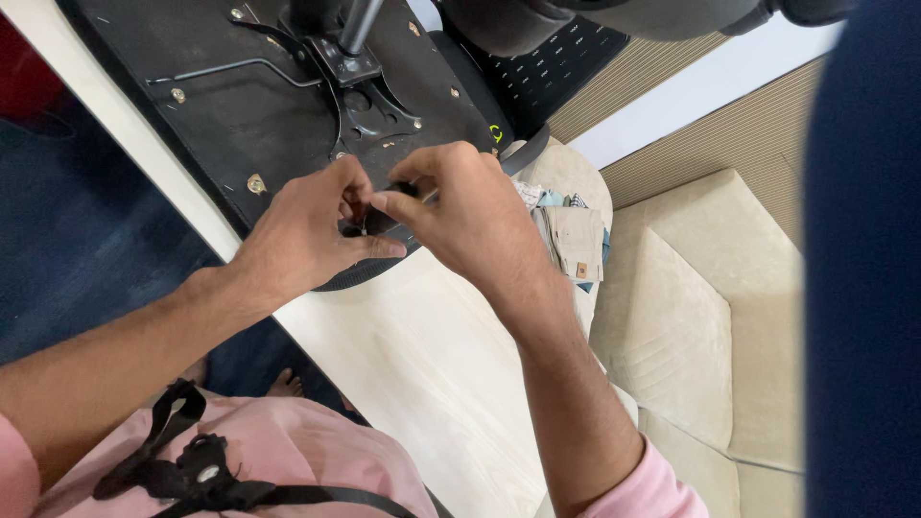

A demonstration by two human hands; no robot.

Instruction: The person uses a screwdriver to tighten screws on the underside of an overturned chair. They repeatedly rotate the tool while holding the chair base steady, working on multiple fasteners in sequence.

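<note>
Two hands meet at the near edge of an upturned black chair seat, lying across a pale, smooth table beside a cream sofa. Left hand and right hand each pinch a small dark fitting on the seat's rim.

- We cannot tell what the left hand and right hand pinch between them: the fingers cover it, and only a small pale bit shows.
- The near edge of the black seat base is hidden under both hands; its far part is cut off by the top edge.
- The metal post is cut off at the top.
- The folded cloths at right are partly behind the right wrist.
- A dark blue blur fills the right edge; we cannot make it out.
</note>
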